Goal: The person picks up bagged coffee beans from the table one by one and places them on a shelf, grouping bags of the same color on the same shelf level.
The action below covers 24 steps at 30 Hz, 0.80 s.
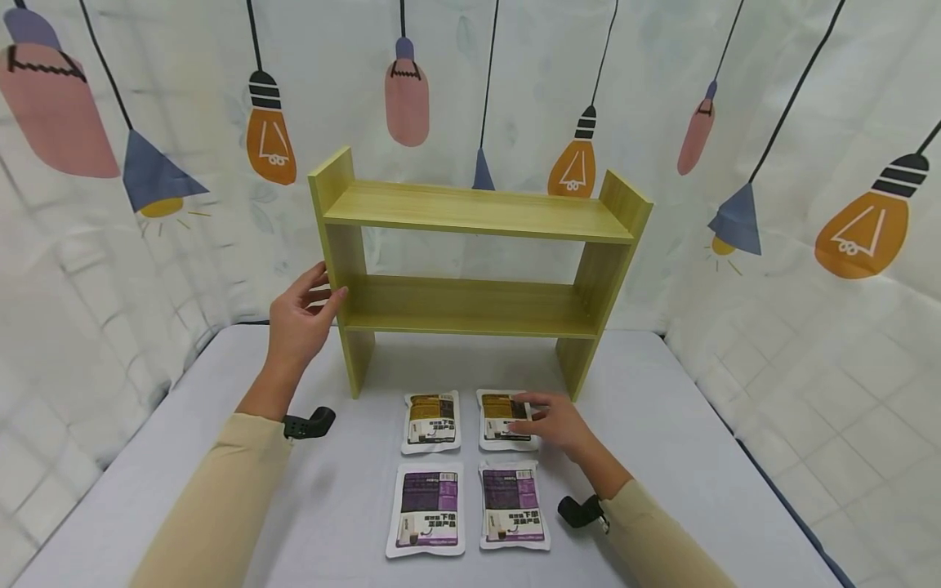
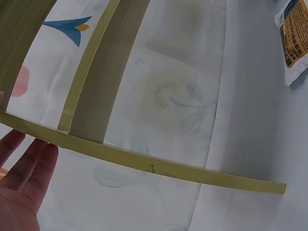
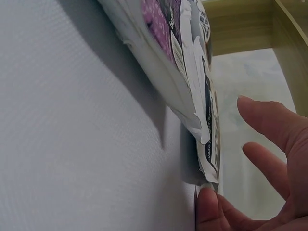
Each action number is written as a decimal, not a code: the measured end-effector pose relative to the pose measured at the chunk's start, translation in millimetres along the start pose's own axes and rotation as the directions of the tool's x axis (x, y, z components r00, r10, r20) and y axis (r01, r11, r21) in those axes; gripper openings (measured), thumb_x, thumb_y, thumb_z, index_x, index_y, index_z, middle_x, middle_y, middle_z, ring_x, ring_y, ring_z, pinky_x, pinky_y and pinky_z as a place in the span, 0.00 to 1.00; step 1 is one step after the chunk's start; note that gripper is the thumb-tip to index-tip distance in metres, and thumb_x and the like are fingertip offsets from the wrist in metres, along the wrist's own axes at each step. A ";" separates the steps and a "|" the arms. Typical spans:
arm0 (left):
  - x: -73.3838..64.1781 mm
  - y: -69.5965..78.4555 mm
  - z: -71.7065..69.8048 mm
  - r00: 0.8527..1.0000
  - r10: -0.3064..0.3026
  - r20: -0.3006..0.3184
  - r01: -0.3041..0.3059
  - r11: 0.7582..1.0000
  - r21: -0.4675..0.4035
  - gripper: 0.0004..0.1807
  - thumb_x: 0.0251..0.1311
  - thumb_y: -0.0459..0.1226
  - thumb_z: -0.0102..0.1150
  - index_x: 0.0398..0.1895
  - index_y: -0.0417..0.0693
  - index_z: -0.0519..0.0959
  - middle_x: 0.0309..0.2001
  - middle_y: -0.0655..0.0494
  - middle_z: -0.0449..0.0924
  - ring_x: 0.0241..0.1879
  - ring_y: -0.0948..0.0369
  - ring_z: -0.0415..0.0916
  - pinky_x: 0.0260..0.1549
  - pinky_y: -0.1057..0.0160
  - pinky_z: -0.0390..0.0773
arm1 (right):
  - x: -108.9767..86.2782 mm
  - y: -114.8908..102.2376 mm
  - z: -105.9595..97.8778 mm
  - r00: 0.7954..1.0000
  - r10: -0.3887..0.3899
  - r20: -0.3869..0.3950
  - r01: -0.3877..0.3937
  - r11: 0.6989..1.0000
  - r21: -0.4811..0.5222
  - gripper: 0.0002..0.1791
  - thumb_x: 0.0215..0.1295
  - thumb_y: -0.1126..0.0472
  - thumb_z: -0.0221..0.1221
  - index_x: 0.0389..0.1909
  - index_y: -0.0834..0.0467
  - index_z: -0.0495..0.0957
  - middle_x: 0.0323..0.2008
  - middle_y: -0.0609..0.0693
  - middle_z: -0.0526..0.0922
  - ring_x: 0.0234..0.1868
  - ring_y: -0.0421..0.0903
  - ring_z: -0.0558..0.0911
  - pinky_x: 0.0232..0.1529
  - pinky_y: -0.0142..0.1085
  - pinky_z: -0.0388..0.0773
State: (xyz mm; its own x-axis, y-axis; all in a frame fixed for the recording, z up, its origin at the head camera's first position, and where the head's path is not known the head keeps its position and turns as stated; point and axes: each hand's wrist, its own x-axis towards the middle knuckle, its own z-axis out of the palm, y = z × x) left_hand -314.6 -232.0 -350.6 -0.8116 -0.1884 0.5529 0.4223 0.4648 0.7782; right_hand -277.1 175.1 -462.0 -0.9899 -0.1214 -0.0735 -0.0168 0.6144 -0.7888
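A light yellow-green wooden shelf (image 1: pixel 470 306) with two boards stands upright on the table. My left hand (image 1: pixel 303 314) holds its left side panel, thumb at the front edge and fingers against the outer face. In the left wrist view, those fingers (image 2: pixel 41 166) lie along the panel's outside. Over the right gold-labelled pouch (image 1: pixel 500 420) is my right hand (image 1: pixel 555 425), its fingers spread. In the right wrist view, one fingertip (image 3: pixel 208 195) meets that pouch's edge, while other digits stand apart from it. Left of it lies another gold-labelled pouch (image 1: pixel 431 422).
Nearer the front, two purple-labelled pouches lie flat side by side, the left pouch (image 1: pixel 426 510) and the right pouch (image 1: pixel 515 506). A white cloth covers the table (image 1: pixel 353 523). Behind the shelf hangs a curtain (image 1: pixel 470 98) printed with lamps.
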 end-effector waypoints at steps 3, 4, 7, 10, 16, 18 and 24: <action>-0.1 0.0 -0.2 1.000 0.003 0.000 -0.003 1.000 0.001 0.31 0.70 0.51 0.61 0.75 0.65 0.69 0.67 0.51 0.78 0.59 0.51 0.81 0.45 0.83 0.76 | 2.5 0.3 1.1 1.000 -0.005 0.003 0.005 1.000 -0.009 0.29 0.51 0.52 0.79 0.57 0.48 0.86 0.66 0.57 0.78 0.55 0.58 0.83 0.50 0.49 0.84; -0.1 -0.1 -0.4 1.000 0.004 0.000 -0.004 1.000 0.005 0.32 0.70 0.51 0.61 0.76 0.64 0.69 0.67 0.51 0.78 0.59 0.51 0.81 0.45 0.83 0.76 | 3.3 0.2 1.3 1.000 -0.001 0.005 0.002 1.000 -0.010 0.29 0.51 0.52 0.79 0.57 0.48 0.86 0.66 0.56 0.79 0.55 0.58 0.83 0.51 0.50 0.84; 0.1 -0.2 -0.4 1.000 0.010 -0.002 -0.010 1.000 0.018 0.31 0.70 0.50 0.61 0.76 0.64 0.69 0.67 0.50 0.78 0.58 0.50 0.82 0.44 0.84 0.75 | 5.2 -0.2 1.8 1.000 0.001 0.009 -0.001 1.000 -0.016 0.29 0.51 0.52 0.79 0.57 0.48 0.86 0.65 0.56 0.79 0.54 0.57 0.83 0.52 0.50 0.84; 0.7 -0.4 -0.1 1.000 0.014 -0.003 -0.014 0.999 0.036 0.31 0.70 0.50 0.61 0.76 0.64 0.69 0.67 0.50 0.78 0.59 0.49 0.82 0.44 0.84 0.75 | 7.2 0.1 2.6 1.000 -0.011 0.007 0.011 1.000 -0.018 0.29 0.50 0.52 0.79 0.56 0.49 0.86 0.64 0.56 0.80 0.53 0.55 0.83 0.52 0.50 0.84; 1.3 0.0 -0.1 0.999 0.035 -0.009 -0.035 0.997 0.071 0.30 0.71 0.49 0.60 0.75 0.64 0.69 0.67 0.49 0.78 0.58 0.48 0.83 0.48 0.78 0.79 | 10.1 0.8 3.4 0.999 -0.043 0.006 0.043 0.999 -0.021 0.28 0.49 0.55 0.80 0.54 0.51 0.87 0.63 0.56 0.81 0.55 0.56 0.82 0.55 0.52 0.82; 1.1 0.2 -0.3 0.999 0.047 -0.010 -0.046 0.996 0.077 0.30 0.71 0.48 0.61 0.75 0.64 0.69 0.66 0.49 0.79 0.58 0.48 0.83 0.49 0.76 0.81 | 10.4 -0.4 3.4 0.999 -0.031 0.009 0.032 0.999 -0.024 0.28 0.49 0.55 0.80 0.54 0.50 0.87 0.63 0.56 0.81 0.57 0.58 0.81 0.57 0.54 0.81; -0.6 1.2 -1.0 0.998 0.063 -0.012 -0.062 0.994 0.090 0.30 0.71 0.46 0.61 0.75 0.63 0.70 0.65 0.47 0.80 0.55 0.46 0.84 0.43 0.79 0.81 | 10.0 -6.5 5.5 1.000 0.000 -0.002 0.000 0.998 -0.067 0.29 0.48 0.53 0.80 0.55 0.49 0.87 0.63 0.58 0.80 0.64 0.61 0.77 0.61 0.59 0.77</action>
State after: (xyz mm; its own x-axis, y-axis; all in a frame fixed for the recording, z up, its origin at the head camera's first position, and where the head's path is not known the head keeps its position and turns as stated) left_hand -313.2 -232.2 -349.7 -0.7784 -0.1689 0.6046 0.4336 0.5517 0.7125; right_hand -286.2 165.6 -461.0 -0.9902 -0.1199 -0.0723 -0.0260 0.6651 -0.7463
